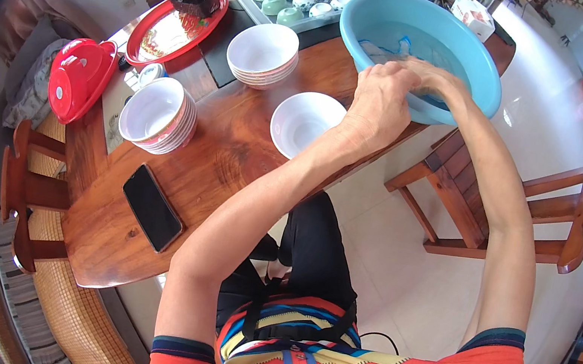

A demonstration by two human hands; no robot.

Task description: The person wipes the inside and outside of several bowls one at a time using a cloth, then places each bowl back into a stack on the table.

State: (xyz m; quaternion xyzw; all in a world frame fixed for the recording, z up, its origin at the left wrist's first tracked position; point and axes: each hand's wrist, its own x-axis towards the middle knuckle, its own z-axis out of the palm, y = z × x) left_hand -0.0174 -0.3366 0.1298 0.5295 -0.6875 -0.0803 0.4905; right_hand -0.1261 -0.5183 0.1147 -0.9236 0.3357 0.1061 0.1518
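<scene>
Over the near left rim of a light blue basin (pixel 483 106) holding water, my two hands are close together. My left hand (pixel 382 103) is closed, its knuckles up; whatever its curled fingers grip is hidden. Right beside it, partly behind it, my right hand (pixel 435 83) bends inward with its fingers closed, and their contents cannot be made out. A blue and white cloth-like thing (pixel 405 45) shows in the basin beyond my hands. Just left of my left wrist, a single white bowl (pixel 303 124) sits upright on the wooden table (pixel 225 142).
Two stacks of bowls (pixel 262 51) (pixel 159 115) stand farther left. A black phone (pixel 152 207) lies near the table's front edge. At the back are a clear tray (pixel 247 3) of small cups and a red tray (pixel 209 26). A wooden chair (pixel 456 200) stands below the basin.
</scene>
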